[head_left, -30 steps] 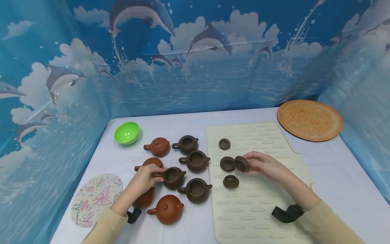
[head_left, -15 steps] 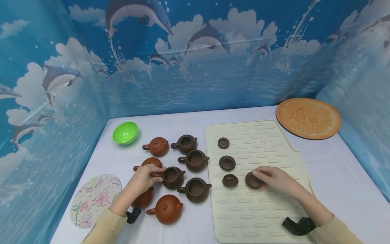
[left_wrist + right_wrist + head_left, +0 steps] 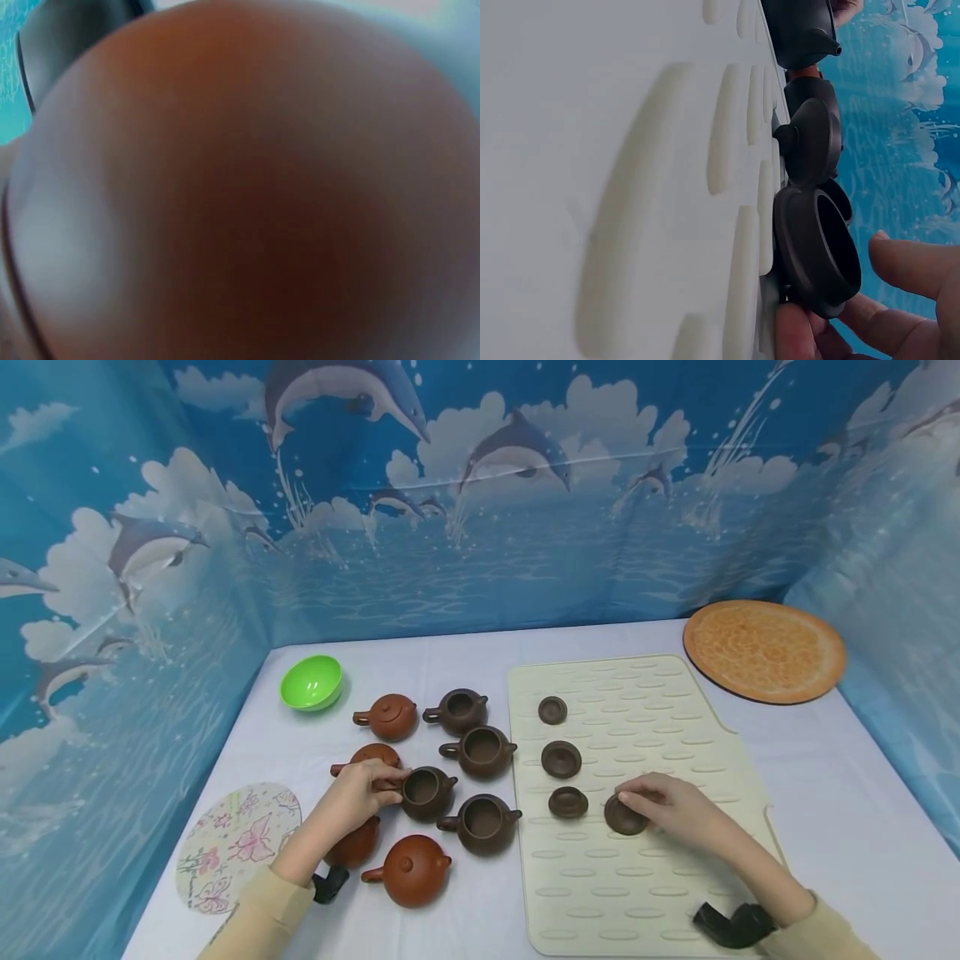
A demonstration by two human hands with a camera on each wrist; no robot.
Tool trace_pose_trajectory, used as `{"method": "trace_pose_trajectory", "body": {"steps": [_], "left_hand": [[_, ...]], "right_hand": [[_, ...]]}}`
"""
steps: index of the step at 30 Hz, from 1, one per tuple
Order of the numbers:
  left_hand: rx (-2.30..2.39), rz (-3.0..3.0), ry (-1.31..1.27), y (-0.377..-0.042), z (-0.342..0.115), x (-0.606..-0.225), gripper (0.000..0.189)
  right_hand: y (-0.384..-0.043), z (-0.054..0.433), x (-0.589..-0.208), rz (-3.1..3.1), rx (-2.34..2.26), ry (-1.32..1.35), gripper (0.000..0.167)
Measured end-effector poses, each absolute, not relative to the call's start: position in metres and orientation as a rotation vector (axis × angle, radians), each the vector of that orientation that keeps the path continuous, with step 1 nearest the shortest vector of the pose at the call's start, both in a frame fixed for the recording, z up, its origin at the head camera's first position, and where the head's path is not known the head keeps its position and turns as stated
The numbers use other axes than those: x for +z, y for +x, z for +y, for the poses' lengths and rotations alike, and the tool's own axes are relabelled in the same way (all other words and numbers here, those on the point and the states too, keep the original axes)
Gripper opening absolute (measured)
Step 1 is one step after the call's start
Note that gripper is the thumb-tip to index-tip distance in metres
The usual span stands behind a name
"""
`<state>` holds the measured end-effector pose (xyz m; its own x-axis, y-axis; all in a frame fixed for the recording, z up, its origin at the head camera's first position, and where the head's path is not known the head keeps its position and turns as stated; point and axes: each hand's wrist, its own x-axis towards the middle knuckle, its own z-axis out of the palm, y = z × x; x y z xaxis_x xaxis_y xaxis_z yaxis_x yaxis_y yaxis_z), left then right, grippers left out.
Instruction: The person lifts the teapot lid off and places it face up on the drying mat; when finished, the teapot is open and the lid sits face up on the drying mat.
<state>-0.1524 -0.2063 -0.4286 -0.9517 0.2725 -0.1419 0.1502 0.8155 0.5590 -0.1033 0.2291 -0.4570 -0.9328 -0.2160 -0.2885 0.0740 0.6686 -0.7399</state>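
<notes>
My left hand (image 3: 358, 797) grips the handle of a small dark brown teapot (image 3: 425, 793) without a lid, among the other pots on the white cloth. A reddish-brown teapot, blurred and very near, fills the left wrist view (image 3: 247, 187). On the cream mat lies a dark teapot lid (image 3: 625, 815), tilted in the right wrist view. My right hand (image 3: 667, 802) is at this lid's right edge; its fingers (image 3: 885, 322) touch the lid from behind, while the thumb stands apart from it. Three more dark lids lie nearby, one of them (image 3: 567, 802) just to the left.
Other dark open teapots (image 3: 486, 825) stand beside the mat (image 3: 592, 935). Several reddish-brown lidded teapots (image 3: 414, 871) are further left. A green bowl (image 3: 311, 683) is at the back left, a round orange-brown mat (image 3: 765, 652) at the back right, and a butterfly-patterned mat (image 3: 236, 847) at left.
My right hand has brought the lid from beside the middle lid toward me and set it on the mat; its thumb has come away. The left hand has stayed on the teapot handle.
</notes>
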Motion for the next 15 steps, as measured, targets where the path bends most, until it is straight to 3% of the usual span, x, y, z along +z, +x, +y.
{"method": "trace_pose_trajectory", "body": {"steps": [8,15], "left_hand": [[0.783,2.787,0.411,-0.146,-0.212,-0.43,0.041],[0.768,2.918,0.573,-0.13,-0.211,-0.411,0.043]], "right_hand": [[-0.106,0.227,-0.458,2.621,-1.067,-0.102,0.044],[-0.111,0.215,-0.44,2.776,-1.116,-0.254,0.033]]}}
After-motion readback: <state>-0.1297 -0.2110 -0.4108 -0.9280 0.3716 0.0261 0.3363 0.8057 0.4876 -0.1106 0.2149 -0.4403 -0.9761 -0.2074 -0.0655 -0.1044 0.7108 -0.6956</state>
